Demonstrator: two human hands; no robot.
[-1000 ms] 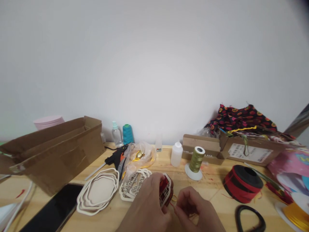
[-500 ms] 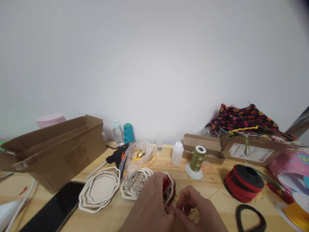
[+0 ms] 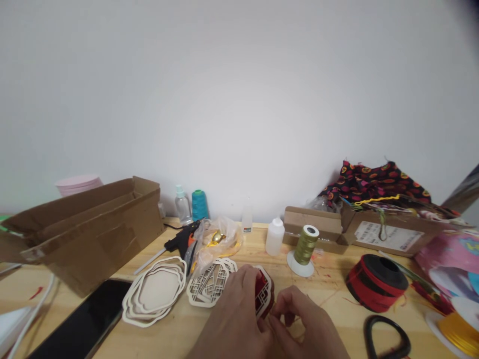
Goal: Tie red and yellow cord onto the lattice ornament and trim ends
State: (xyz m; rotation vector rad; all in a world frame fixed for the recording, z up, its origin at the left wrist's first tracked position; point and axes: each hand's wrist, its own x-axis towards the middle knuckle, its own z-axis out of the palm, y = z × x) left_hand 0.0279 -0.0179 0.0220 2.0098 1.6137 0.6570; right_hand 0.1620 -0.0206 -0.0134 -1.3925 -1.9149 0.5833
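My left hand (image 3: 237,314) is closed on a small red ornament with a pale wooden lattice frame (image 3: 265,291); its fingers cover the ornament's left part. Just to the right, my right hand (image 3: 309,321) has its thumb and fingers pinched together at the ornament's lower right edge. Whatever sits in that pinch is too small or hidden to name. Left of my hands lie several pale wooden lattice pieces (image 3: 205,294), partly overlapping. Beyond them is a stack of plain wooden frames (image 3: 157,294) with wavy edges.
A phone (image 3: 82,319) and a long cardboard box (image 3: 101,244) are at left. Behind my hands stand a glue gun (image 3: 183,237), a plastic bag (image 3: 220,234), a white bottle (image 3: 275,237) and an olive thread spool (image 3: 306,247). Red-black ribbon (image 3: 376,284) and a black handle (image 3: 387,334) lie right.
The ornament has turned slightly in my left hand, showing more of its lattice and red side. My right hand's pinch stays close by its edge, shifted slightly.
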